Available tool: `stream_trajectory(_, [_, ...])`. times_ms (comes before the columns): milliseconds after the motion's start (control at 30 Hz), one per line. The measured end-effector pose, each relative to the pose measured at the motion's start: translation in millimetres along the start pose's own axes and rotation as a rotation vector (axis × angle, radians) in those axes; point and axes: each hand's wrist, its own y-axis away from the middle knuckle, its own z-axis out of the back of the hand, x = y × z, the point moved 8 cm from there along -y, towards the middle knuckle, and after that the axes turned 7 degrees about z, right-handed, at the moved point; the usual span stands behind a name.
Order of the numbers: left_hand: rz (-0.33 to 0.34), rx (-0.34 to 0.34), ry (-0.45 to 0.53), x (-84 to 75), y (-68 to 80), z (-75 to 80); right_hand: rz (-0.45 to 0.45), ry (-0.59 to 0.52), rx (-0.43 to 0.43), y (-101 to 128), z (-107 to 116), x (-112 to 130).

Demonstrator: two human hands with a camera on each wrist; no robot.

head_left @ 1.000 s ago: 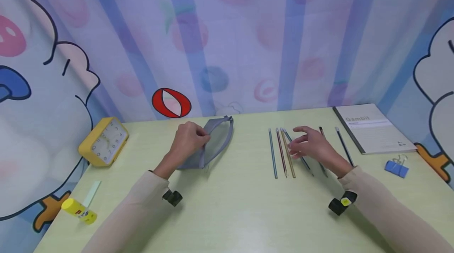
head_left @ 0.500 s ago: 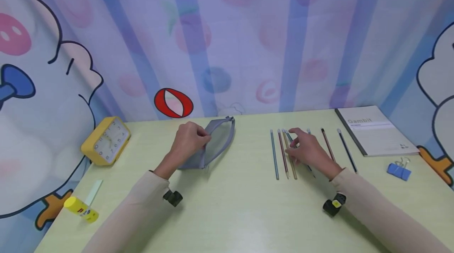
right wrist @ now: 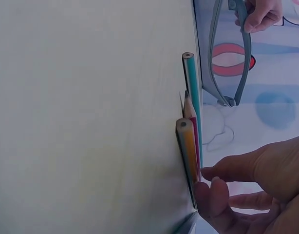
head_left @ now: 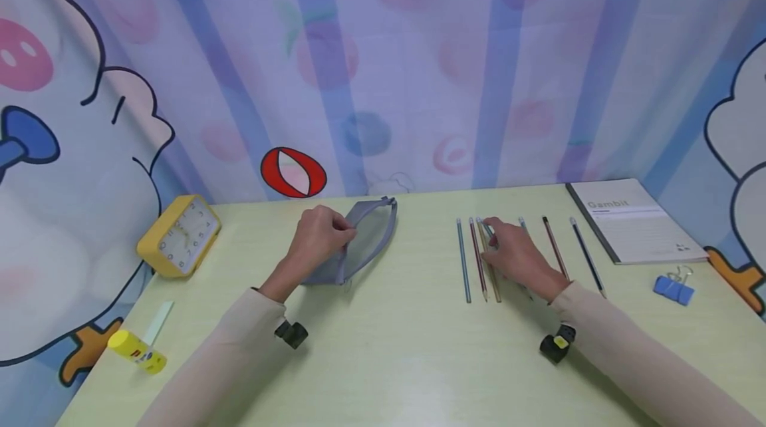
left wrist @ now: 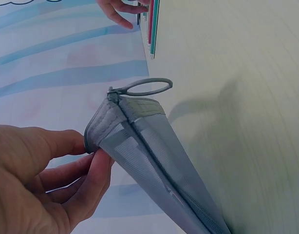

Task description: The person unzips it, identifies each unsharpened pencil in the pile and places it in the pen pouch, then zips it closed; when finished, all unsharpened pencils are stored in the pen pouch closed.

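In the head view a grey mesh zip pouch stands on the table, its mouth spread. My left hand pinches its top edge between thumb and fingers; the left wrist view shows that pinch, with the zip pull ring sticking out. My right hand is low over a row of pencils, thumb and index bent with a gap between them. Its fingertips are at the yellow pencil; whether they touch it I cannot tell. Left of that lie a red pencil and a teal pencil. The hand partly hides a blue pencil.
Farther right lie a brown pencil, a dark blue pencil, a notebook and a blue binder clip. At the left are a yellow clock, a glue stick and a pale green strip. A patterned curtain hangs behind the table.
My right hand has moved left and down toward the yellow pencil, its fingers drawing closer together. The left hand keeps its pinch on the pouch.
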Motion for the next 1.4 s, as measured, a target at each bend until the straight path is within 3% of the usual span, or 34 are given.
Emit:
stream_trajectory(400, [-0.012,-0.005,-0.002,0.8,0.7,1.2,0.073,0.124,-0.02,-3.9,-2.1,3.2])
stream_trajectory(967, [-0.013,0.007,-0.007,0.7,-0.4,0.7,-0.043,0.208,0.029,-16.0,-9.5,-3.3])
stream_trajectory(1167, [-0.015,0.006,-0.014,0.6,-0.6,0.8,-0.03,0.099,0.006,-15.0,-4.8,-3.6])
stream_trajectory(1400, [-0.002,0.007,-0.019,1.1,1.2,0.7,-0.089,-0.044,0.021,-12.6,-4.0,-12.0])
